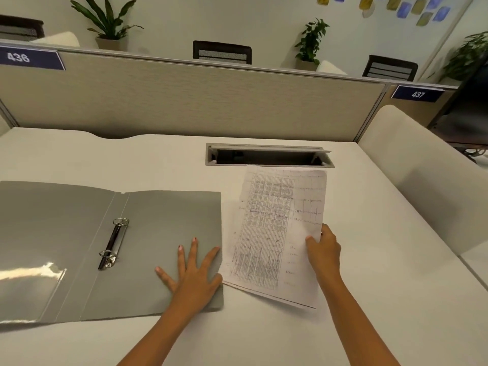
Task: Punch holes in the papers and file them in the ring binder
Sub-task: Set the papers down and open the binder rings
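Pressing spread left grip (194, 270) flat on open ring binder (148, 220); pinching edge of the papers (272, 228) in right grip (323, 249).

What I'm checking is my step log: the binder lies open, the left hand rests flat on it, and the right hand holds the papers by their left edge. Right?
Not quite: the head view shows the right hand holding the papers by their right edge, not their left. The binder does lie open, with the left hand flat on it.
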